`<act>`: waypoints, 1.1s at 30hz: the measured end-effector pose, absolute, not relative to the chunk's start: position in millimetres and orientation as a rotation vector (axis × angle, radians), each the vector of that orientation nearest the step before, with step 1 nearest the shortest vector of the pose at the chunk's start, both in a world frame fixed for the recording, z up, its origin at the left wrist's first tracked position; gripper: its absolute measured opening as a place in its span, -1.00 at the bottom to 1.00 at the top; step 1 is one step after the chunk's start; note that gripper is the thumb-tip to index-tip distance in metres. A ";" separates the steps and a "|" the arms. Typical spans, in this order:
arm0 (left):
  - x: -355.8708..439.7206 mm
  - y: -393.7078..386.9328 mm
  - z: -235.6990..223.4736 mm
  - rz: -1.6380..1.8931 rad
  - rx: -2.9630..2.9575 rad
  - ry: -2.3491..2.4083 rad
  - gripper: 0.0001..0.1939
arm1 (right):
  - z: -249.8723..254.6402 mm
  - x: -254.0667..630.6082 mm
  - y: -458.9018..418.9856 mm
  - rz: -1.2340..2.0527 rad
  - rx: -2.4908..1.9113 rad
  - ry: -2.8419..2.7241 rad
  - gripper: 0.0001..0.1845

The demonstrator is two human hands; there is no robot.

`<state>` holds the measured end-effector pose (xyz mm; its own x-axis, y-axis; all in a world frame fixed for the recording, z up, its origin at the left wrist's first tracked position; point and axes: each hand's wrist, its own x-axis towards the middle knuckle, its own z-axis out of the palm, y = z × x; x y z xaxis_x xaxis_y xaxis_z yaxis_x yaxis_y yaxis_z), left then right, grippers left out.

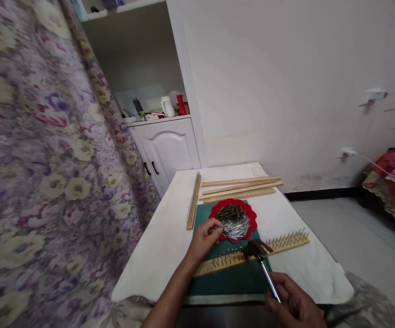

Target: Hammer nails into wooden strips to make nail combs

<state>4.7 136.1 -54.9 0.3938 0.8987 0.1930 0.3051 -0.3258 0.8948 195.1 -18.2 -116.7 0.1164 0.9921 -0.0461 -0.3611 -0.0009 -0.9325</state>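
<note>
Fingers of the right hand are closed round the shiny metal handle of a dark-headed hammer. Thumb and fingertips of the left hand are drawn together at the left rim of a round red bowl with a scalloped edge; whether a nail is pinched between them cannot be told.

Inside the bowl lie loose metal nails in two rough heaps: dark, brassy ones on the far side and bright silver ones on the near side. The bowl rests on the far part of a dark green rectangular mat, laid over a white-covered table.

Nearer the person, across the mat, lies a long, pale wooden strip studded with upright nails. Its long axis runs nearly left to right, the right end slightly farther away and reaching past the mat. The hammer's handle slants away and leftward from the right hand, its head over the strip's middle; contact there cannot be told.

Left of the mat, another nail-studded wooden strip points away from the person. Beyond the bowl, several flat wooden strips lie roughly crosswise.
</note>
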 end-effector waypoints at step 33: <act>14.4 23.8 -97.6 1.419 1.325 1.065 -0.83 | -88.3 170.9 -19.7 1.269 -1.081 -0.864 -0.61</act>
